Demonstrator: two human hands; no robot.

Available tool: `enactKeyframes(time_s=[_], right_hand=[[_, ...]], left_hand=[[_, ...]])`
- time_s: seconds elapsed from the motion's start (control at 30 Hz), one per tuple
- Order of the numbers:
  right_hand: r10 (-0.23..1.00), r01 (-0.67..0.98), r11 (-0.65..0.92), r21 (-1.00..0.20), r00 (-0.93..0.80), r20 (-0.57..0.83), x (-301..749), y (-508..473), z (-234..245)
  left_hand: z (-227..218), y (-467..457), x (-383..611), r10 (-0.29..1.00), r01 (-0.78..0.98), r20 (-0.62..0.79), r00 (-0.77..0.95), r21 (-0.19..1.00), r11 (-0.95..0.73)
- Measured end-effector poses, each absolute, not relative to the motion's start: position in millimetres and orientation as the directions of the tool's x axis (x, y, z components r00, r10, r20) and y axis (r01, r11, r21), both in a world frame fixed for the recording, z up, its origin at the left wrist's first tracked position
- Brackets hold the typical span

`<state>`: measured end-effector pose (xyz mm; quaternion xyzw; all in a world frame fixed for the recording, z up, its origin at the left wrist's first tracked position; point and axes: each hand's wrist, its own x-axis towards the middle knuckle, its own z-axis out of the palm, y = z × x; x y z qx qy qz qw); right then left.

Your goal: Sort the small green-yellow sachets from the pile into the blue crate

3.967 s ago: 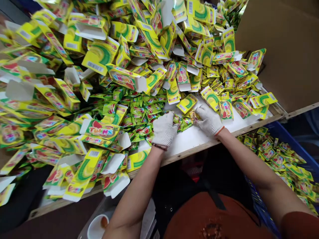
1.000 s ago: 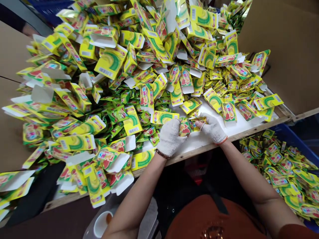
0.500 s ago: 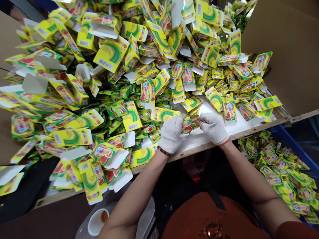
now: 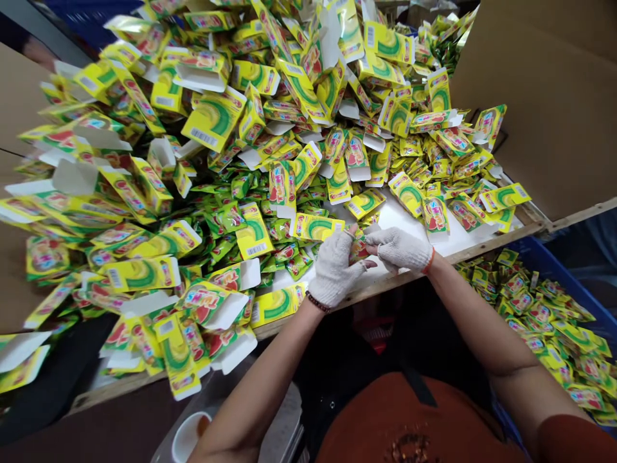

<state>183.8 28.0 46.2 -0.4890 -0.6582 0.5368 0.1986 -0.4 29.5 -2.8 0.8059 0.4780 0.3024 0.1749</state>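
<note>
Over the front edge of the white table, my left hand in a white knit glove is closed around a small printed carton, its thumb reaching to the right. My right hand, gloved too, has its fingers bent together against the carton's right end. Most of the carton is hidden by the gloves. Just behind my left hand lies a yellow and green carton. Another flat yellow carton is left of my left wrist.
A big heap of cartons, many with open white flaps, covers the table's left and back. Green sachets lie among them. Below right, a blue crate holds many cartons. Cardboard panels flank the table. A white cup stands lower left.
My right hand has turned and moved left, closer to my left hand and over the carton's end. The carton stays in my left hand. The view has shifted slightly.
</note>
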Motion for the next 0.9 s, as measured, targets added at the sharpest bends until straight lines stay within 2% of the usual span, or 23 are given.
enactKeyframes(time_s=[0.07,0.13,0.2,0.23,0.27,0.33,0.4,0.53,0.6,0.7,0.77,0.9], right_hand=[[0.881,0.493,0.096,-0.865,-0.446,-0.156,184.0,33.8,43.0],[0.921,0.481,0.239,-0.844,-0.389,0.039,182.1,34.9,36.2],[0.961,0.445,0.267,-0.855,-0.193,0.200,179.1,30.3,26.7],[0.971,0.418,0.237,-0.877,-0.075,0.227,177.5,26.5,21.5],[0.977,0.384,0.196,-0.902,0.008,0.215,176.0,22.4,16.3],[0.989,0.303,0.122,-0.945,0.040,0.140,172.7,14.8,7.0],[0.995,0.259,0.102,-0.960,-0.032,0.097,168.4,10.0,0.8],[0.979,0.300,0.189,-0.935,-0.135,0.154,157.0,10.7,-0.9],[0.980,0.294,0.187,-0.937,-0.126,0.156,151.5,14.0,0.3],[0.993,0.143,0.115,-0.983,-0.057,0.107,146.1,18.2,0.9],[0.994,0.071,0.087,-0.994,-0.069,0.082,145.4,19.2,1.0],[0.983,0.176,0.161,-0.971,-0.118,0.142,148.4,16.5,4.4]], left_hand=[[-2.4,20.1,-3.0,0.910,0.530,0.230,0.344,0.753,-0.390],[-4.0,12.8,-6.7,0.950,0.353,0.114,0.289,0.910,-0.217],[-6.6,8.0,-10.7,0.976,0.155,0.030,0.216,0.986,-0.064],[-7.4,6.3,-12.9,0.982,0.080,0.013,0.188,0.996,-0.028],[-7.8,4.9,-15.0,0.985,0.034,0.014,0.170,0.999,-0.020],[-6.5,3.0,-19.4,0.984,0.024,0.039,0.174,0.999,-0.044],[-3.1,3.1,-23.6,0.977,0.066,0.046,0.210,0.996,-0.061],[3.0,14.5,-29.4,0.976,0.144,0.071,0.206,0.984,-0.101],[3.3,24.0,-30.2,0.981,0.165,0.091,0.173,0.979,-0.120],[1.0,34.7,-29.1,0.982,0.051,0.057,0.180,0.996,-0.067],[-0.3,36.3,-28.1,0.977,-0.037,0.038,0.210,0.999,-0.031],[1.6,29.9,-28.5,0.978,0.093,0.116,0.175,0.987,-0.133]])
